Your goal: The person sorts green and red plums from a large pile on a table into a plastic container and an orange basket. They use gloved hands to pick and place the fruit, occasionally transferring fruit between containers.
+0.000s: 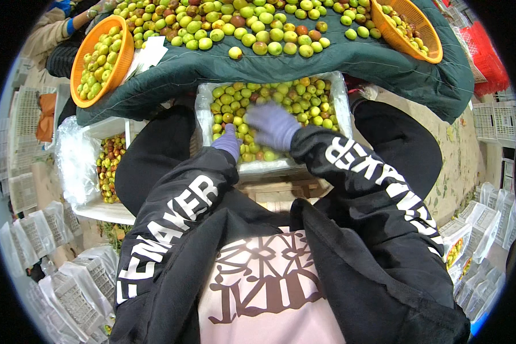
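A white crate lined with clear plastic [344,105] stands between my knees, full of green and reddish jujubes [314,101]. Over the fruit at its left front is my left hand [228,142], in a purple glove; its fingers are partly hidden and its grip is unclear. My right hand [273,124], gloved the same way, is blurred above the middle of the fruit, and whether it holds any cannot be told. Beyond the crate, many loose jujubes [258,30] lie on a dark green padded cloth [223,64].
Orange plastic baskets of jujubes stand on the cloth at left [129,56] and right [434,47]. White papers [148,56] lie beside the left one. A lined crate of redder fruit [107,213] is by my left leg. Another person's sleeve [51,32] shows top left. Stacked crates [75,292] surround me.
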`<state>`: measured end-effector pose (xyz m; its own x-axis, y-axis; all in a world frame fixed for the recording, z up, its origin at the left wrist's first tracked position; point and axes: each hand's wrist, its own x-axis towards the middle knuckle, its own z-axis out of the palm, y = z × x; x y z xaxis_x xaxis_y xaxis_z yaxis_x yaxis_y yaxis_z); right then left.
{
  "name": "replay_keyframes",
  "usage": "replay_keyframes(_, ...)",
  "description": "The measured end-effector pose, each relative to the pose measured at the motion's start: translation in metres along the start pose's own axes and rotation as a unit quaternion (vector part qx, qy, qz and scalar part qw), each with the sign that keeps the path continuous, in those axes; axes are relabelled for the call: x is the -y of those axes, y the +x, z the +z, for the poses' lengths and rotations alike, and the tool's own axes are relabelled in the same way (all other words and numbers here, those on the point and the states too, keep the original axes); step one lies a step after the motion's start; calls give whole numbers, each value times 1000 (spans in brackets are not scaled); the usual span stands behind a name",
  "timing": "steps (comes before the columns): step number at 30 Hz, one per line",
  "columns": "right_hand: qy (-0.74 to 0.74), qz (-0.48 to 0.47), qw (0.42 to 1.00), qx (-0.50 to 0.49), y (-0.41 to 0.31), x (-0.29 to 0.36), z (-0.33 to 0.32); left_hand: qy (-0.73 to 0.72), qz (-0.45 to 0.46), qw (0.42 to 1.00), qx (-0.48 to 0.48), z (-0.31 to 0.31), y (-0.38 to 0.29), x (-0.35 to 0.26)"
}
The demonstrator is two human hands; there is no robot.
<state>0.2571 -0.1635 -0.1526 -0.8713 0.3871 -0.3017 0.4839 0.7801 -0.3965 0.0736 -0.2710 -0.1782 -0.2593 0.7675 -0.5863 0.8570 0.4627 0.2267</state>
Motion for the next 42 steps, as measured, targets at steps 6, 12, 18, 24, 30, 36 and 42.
replay_keyframes(6,-120,-68,989,-45,-14,-15,44,22,19,999,21,-8,2,6)
replay_keyframes(12,110,54,984,-128,-25,-40,28,8,24,998,-55,-31,-9,9)
replay_keyframes(18,221,132,941,-218,-38,-50,13,-34,6,996,-76,-51,-14,-9)
replay_keyframes(24,60,46,994,-83,-35,13,37,-44,-9,998,-33,-61,-18,8)
replay_keyframes(30,27,73,994,-72,-18,20,40,-36,4,999,30,-27,-11,32)
replay_keyframes(36,136,169,973,-80,-17,19,26,-225,72,971,25,21,10,27)
replay_keyframes(42,145,197,958,-152,16,4,-12,-104,74,989,-76,-9,-7,13)
